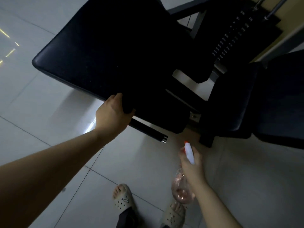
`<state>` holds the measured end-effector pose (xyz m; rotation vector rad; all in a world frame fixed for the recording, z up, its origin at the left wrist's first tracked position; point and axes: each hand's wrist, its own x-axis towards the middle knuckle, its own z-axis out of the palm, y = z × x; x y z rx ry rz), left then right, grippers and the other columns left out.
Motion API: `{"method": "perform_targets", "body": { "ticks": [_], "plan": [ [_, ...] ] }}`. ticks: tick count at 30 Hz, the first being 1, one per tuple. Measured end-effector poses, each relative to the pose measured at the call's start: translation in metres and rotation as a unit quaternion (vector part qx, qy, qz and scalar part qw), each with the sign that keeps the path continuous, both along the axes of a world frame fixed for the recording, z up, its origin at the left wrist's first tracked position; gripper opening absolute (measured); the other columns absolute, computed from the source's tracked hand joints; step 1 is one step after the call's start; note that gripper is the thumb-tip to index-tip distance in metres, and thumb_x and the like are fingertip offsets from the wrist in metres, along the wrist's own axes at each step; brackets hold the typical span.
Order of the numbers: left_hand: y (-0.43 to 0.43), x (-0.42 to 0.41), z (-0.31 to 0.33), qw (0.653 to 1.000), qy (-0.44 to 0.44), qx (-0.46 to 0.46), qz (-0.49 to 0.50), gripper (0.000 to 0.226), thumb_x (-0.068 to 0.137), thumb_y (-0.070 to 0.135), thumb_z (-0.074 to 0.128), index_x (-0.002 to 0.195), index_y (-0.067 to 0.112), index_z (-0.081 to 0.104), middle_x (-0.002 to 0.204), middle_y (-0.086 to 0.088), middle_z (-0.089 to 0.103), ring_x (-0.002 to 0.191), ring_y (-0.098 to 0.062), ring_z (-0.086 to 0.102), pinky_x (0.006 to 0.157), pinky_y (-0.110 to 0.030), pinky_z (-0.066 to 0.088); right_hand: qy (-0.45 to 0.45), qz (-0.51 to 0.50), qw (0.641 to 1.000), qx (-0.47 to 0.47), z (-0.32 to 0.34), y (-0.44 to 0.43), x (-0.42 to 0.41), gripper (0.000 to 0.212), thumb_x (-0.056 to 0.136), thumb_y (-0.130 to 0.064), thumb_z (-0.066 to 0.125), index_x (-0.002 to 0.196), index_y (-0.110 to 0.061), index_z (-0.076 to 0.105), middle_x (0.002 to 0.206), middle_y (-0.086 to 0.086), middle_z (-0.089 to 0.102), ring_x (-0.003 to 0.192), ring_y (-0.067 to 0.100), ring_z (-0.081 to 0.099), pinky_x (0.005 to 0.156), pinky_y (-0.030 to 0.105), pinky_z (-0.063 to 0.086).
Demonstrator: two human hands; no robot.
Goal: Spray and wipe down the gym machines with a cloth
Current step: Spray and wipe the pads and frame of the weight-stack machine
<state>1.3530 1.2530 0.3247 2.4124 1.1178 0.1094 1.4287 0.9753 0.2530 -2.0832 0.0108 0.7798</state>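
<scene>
The left hand (113, 112) reaches out to the near edge of the black padded surface (107, 51) of the gym machine. Its thumb is on top and its fingers curl under, and it holds a dark cloth (127, 106) right against that edge. The cloth is as dark as the pad, so its shape is hard to see.

The right hand (191, 165) is lower and closer to the body, well apart from the pad. Its fingers wrap round the neck of a spray bottle (181, 190) - the clear body hangs below the hand, and the white top with its orange tip sticks out above, pointing toward the machine.

A black bar with a shiny end (151, 131) sticks out from under the pad, between the two hands. The weight stack (230, 35) stands far behind. Two feet in pale sandals with holes (124, 199) stand on the tiled floor (49, 112)
</scene>
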Motion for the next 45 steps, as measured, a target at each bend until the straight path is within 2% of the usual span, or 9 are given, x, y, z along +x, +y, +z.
{"method": "perform_targets", "body": {
  "ticks": [8, 13, 18, 21, 26, 30, 35, 40, 45],
  "plan": [
    [-0.002, -0.033, -0.005, 0.972, -0.03, -0.217, 0.088, 0.028, 0.085, 0.036, 0.074, 0.109, 0.032, 0.06, 0.078, 0.006, 0.073, 0.061, -0.006, 0.071, 0.075, -0.039, 0.062, -0.028, 0.062, 0.997, 0.033, -0.002, 0.035, -0.03, 0.03, 0.097, -0.036, 0.06, 0.125, -0.027, 0.062, 0.098, -0.012, 0.059, 0.103, 0.026, 0.067, 0.092, 0.047, 0.056],
    [-0.009, -0.059, 0.002, 0.971, -0.023, -0.228, 0.073, 0.054, 0.092, 0.034, 0.073, 0.131, 0.036, 0.035, 0.083, 0.005, 0.071, 0.052, -0.003, 0.067, 0.047, -0.012, 0.043, -0.037, 0.084, 0.995, 0.048, 0.008, 0.064, -0.046, 0.031, 0.099, -0.025, 0.062, 0.13, -0.019, 0.061, 0.096, -0.019, 0.059, 0.101, 0.019, 0.068, 0.093, 0.048, 0.056],
    [0.002, -0.084, -0.006, 0.961, -0.003, -0.272, 0.048, 0.029, 0.089, 0.032, 0.074, 0.107, 0.037, 0.053, 0.077, 0.005, 0.071, 0.058, -0.012, 0.07, 0.069, -0.036, 0.06, -0.042, 0.123, 0.991, 0.021, 0.013, 0.092, -0.058, 0.045, 0.102, -0.035, 0.053, 0.146, -0.026, 0.048, 0.117, -0.012, 0.051, 0.118, 0.021, 0.059, 0.103, 0.046, 0.05],
    [0.007, -0.097, -0.008, 0.942, 0.011, -0.332, 0.044, 0.022, 0.081, 0.03, 0.08, 0.089, 0.029, 0.06, 0.075, -0.002, 0.071, 0.061, -0.022, 0.072, 0.068, -0.048, 0.064, -0.053, 0.141, 0.987, 0.046, 0.019, 0.109, -0.068, 0.044, 0.102, -0.031, 0.055, 0.144, -0.019, 0.051, 0.117, -0.007, 0.055, 0.113, 0.013, 0.059, 0.101, 0.04, 0.052],
    [0.01, -0.115, 0.001, 0.92, 0.011, -0.38, 0.095, 0.047, 0.081, 0.067, 0.072, 0.082, 0.02, 0.065, 0.07, -0.004, 0.071, 0.056, -0.023, 0.067, 0.063, -0.041, 0.062, -0.08, 0.18, 0.978, 0.063, 0.033, 0.135, -0.083, 0.03, 0.101, -0.024, 0.056, 0.128, -0.011, 0.06, 0.106, -0.005, 0.062, 0.094, -0.014, 0.055, 0.076, -0.002, 0.039],
    [0.018, -0.129, 0.01, 0.927, 0.002, -0.356, 0.116, 0.047, 0.098, 0.046, 0.055, 0.075, 0.006, 0.066, 0.061, -0.01, 0.067, 0.049, -0.022, 0.06, 0.07, -0.037, 0.059, -0.1, 0.201, 0.973, 0.059, 0.04, 0.156, -0.093, 0.02, 0.102, -0.027, 0.056, 0.12, -0.021, 0.061, 0.103, -0.013, 0.061, 0.099, -0.005, 0.059, 0.076, -0.001, 0.039],
    [0.029, -0.146, 0.021, 0.902, -0.057, -0.393, 0.169, 0.025, 0.093, 0.018, 0.056, 0.075, 0.003, 0.062, 0.06, -0.014, 0.064, 0.047, -0.028, 0.059, 0.055, -0.035, 0.055, -0.096, 0.223, 0.967, 0.074, 0.051, 0.178, -0.102, 0.017, 0.099, -0.032, 0.06, 0.102, -0.016, 0.061, 0.093, -0.006, 0.063, 0.087, 0.0, 0.061, 0.07, 0.007, 0.043],
    [0.042, -0.159, 0.032, 0.937, -0.056, -0.314, 0.141, 0.017, 0.093, 0.021, 0.066, 0.108, 0.029, 0.066, 0.096, 0.005, 0.071, 0.089, -0.015, 0.068, 0.079, -0.033, 0.057, -0.091, 0.246, 0.963, 0.063, 0.068, 0.199, -0.113, 0.024, 0.101, -0.033, 0.057, 0.118, -0.017, 0.059, 0.103, -0.009, 0.06, 0.095, 0.003, 0.059, 0.068, 0.002, 0.043],
    [0.049, -0.166, 0.045, 0.945, -0.067, -0.291, 0.131, 0.011, 0.092, 0.021, 0.067, 0.099, 0.03, 0.067, 0.097, 0.007, 0.066, 0.088, -0.01, 0.062, 0.072, -0.026, 0.051, -0.092, 0.268, 0.956, 0.077, 0.086, 0.213, -0.116, 0.024, 0.102, -0.032, 0.054, 0.122, -0.018, 0.058, 0.094, -0.017, 0.054, 0.089, -0.003, 0.055, 0.071, 0.007, 0.04]
  ]
}}
